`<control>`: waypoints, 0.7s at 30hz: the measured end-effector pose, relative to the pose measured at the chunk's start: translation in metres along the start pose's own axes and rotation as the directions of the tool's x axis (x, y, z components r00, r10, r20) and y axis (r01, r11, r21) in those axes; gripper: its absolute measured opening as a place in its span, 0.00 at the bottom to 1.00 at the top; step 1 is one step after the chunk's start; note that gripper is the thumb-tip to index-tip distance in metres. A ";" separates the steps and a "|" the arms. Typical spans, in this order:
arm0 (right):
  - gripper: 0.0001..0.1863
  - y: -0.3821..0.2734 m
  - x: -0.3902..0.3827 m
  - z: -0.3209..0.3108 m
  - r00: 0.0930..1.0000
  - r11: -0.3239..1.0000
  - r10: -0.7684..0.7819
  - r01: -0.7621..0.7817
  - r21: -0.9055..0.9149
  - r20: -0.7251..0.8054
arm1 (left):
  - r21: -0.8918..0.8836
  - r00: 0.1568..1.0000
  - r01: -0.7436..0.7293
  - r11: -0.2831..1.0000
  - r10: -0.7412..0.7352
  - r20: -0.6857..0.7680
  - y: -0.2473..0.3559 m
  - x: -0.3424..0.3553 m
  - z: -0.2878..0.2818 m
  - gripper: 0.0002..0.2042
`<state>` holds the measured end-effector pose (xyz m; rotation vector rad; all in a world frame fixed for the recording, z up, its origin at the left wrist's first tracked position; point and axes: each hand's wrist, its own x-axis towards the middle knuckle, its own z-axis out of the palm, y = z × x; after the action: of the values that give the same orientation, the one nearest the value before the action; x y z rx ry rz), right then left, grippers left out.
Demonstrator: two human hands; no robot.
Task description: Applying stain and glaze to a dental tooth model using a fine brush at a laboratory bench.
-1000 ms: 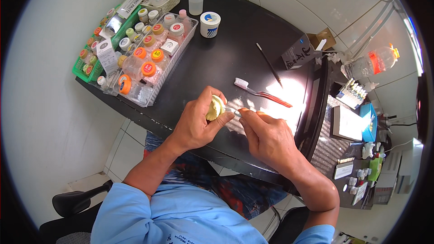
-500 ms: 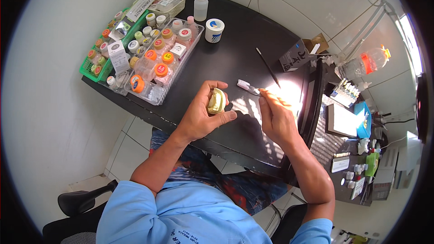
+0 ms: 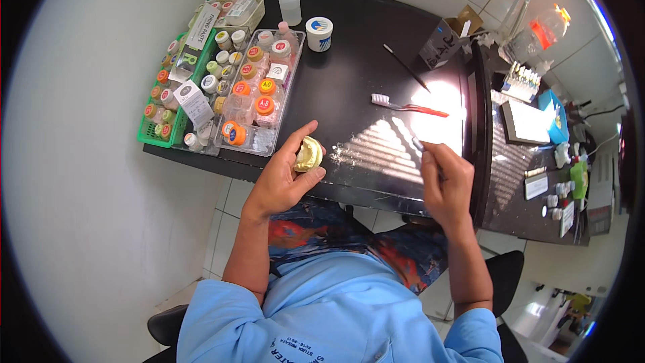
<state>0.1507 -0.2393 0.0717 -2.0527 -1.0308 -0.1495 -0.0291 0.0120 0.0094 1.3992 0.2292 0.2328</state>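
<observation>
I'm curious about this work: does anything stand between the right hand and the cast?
Nothing visible blocks the right hand from the cast, held in the left hand; white crumbs lie on the table between.

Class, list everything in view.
Dental cast: 1, pale yellow, left hand
Slim tool: 1, pale, right hand
Toothbrush: 1, red, desk
Thin rod: 1, black, behind toothbrush
Squeeze bottle: 1, translucent, desk's back
Tub: 1, white, desk's back
Box: 1, dark, desk's right
Baskets: 2, green and cream, desk's left
Tray: at least 1, clear, beside baskets
Lidded jars: many, mixed, baskets and tray
Capped bottle: 1, clear, far right
Other items: many, mixed, right counter
Left hand: 1, bare, left
Right hand: 1, bare, right
</observation>
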 end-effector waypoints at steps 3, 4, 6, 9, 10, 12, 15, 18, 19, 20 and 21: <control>0.09 -0.009 -0.029 0.032 0.998 0.994 0.056 -0.056 0.093 0.000 | 0.054 1.000 0.011 0.998 -0.011 0.016 -0.002 -0.006 -0.006 0.41; 0.09 -0.011 -0.035 0.045 0.999 0.992 0.050 -0.049 0.119 -0.003 | 0.090 1.000 -0.003 0.996 0.002 0.008 -0.003 -0.006 -0.008 0.41; 0.10 -0.019 -0.044 0.064 0.998 0.988 0.055 -0.052 0.147 -0.016 | 0.113 1.000 -0.021 0.993 0.020 0.013 -0.002 -0.006 -0.008 0.40; 0.12 -0.029 -0.050 0.082 0.997 0.970 0.070 -0.071 0.235 0.012 | 0.207 1.000 -0.023 0.978 0.020 0.017 0.005 -0.004 -0.011 0.38; 0.13 -0.030 -0.049 0.086 0.999 0.972 0.045 -0.048 0.228 0.021 | 0.277 1.000 -0.003 0.961 -0.001 0.015 0.007 -0.005 -0.012 0.37; 0.17 -0.028 -0.048 0.092 1.000 0.972 0.001 -0.006 0.235 0.022 | 0.305 1.000 -0.004 0.952 -0.001 0.016 0.005 -0.008 -0.012 0.37; 0.16 -0.025 -0.040 0.096 0.998 0.964 -0.062 0.057 0.261 0.012 | 0.318 1.000 -0.005 0.948 0.013 -0.022 0.002 -0.006 -0.009 0.35; 0.15 -0.024 -0.034 0.096 0.999 0.966 -0.035 0.029 0.256 0.018 | 0.333 0.999 0.005 0.943 0.012 -0.048 0.001 -0.004 -0.006 0.35; 0.15 -0.023 -0.034 0.097 0.999 0.966 -0.039 0.033 0.256 0.020 | 0.362 0.999 0.011 0.932 0.004 -0.040 0.002 -0.003 -0.006 0.35; 0.14 -0.021 -0.036 0.099 1.000 0.971 -0.015 0.012 0.237 0.009 | 0.361 0.999 0.010 0.933 0.006 -0.044 0.002 -0.001 -0.004 0.35; 0.13 -0.021 -0.037 0.100 1.000 0.975 0.009 -0.008 0.220 -0.002 | 0.387 0.999 0.015 0.922 0.003 -0.046 0.005 0.001 -0.002 0.35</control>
<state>0.0879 -0.1838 0.0024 -1.8550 -0.9901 -0.0315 -0.0291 0.0150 0.0137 1.7876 0.3301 0.2215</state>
